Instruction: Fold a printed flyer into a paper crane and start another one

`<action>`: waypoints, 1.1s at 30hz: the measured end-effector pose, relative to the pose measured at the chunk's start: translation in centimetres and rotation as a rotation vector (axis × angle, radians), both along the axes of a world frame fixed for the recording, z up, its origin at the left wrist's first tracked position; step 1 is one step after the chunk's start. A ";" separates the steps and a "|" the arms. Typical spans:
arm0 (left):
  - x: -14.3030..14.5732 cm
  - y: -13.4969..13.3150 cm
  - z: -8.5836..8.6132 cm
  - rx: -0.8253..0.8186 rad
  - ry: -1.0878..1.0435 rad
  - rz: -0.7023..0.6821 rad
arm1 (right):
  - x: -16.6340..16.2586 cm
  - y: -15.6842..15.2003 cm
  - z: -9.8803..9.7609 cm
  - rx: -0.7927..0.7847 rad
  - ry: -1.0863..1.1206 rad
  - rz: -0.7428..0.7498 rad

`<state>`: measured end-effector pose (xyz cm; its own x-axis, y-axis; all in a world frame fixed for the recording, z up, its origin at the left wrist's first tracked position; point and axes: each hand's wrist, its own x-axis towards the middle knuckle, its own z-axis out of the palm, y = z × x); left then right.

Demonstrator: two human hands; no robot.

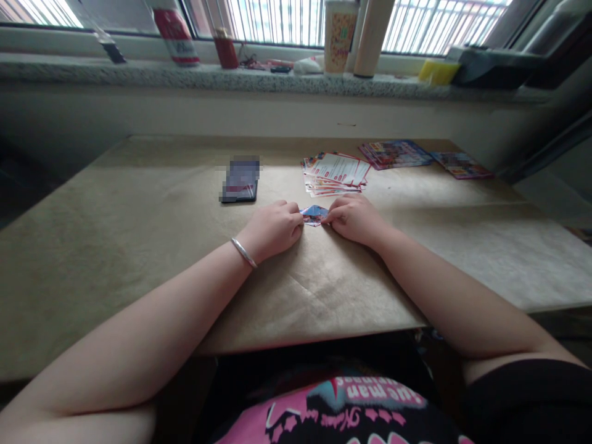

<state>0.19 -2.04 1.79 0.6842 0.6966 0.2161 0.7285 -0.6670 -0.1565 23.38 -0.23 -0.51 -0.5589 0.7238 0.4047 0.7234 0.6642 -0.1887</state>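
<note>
A small folded piece of printed paper (314, 214), blue on top with red and white below, lies on the table between my hands. My left hand (276, 227), with a silver bangle at the wrist, has its fingers curled closed on the paper's left end. At the right end, my right hand (355, 217) pinches the paper between thumb and fingers. Part of each end is hidden under the fingers. Just beyond my right hand lies a fanned pile of printed sheets (340, 169), white with red edges.
A dark phone (241, 181) lies beyond my left hand. Colourful printed booklets (398, 154) are at the back right, with another stack (462, 164) beside them. On the stone windowsill (259, 79) stand a patterned cup (340, 37), a red-and-white bottle (176, 37) and a yellow item (438, 71).
</note>
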 end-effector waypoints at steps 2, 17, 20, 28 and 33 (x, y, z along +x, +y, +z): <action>-0.1 0.0 -0.1 0.007 -0.010 -0.014 | 0.3 0.1 -0.1 0.010 0.017 0.004; -0.8 0.8 -0.6 0.059 -0.061 -0.078 | 0.8 0.3 -0.6 -0.085 0.164 0.027; -1.2 1.2 -0.9 0.099 -0.117 -0.056 | 0.5 0.1 -0.3 -0.058 0.130 0.017; -0.6 0.6 -1.2 0.061 -0.151 -0.094 | -0.8 -0.8 0.1 -0.031 0.028 0.045; -0.6 0.7 -1.4 0.016 -0.167 -0.143 | -1.3 -1.3 0.3 -0.047 0.014 0.112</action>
<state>-0.43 -1.31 0.36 0.7297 0.5904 0.3450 0.6431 -0.7639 -0.0531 22.09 -1.55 -0.25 -0.6322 0.6751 0.3802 0.6421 0.7311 -0.2306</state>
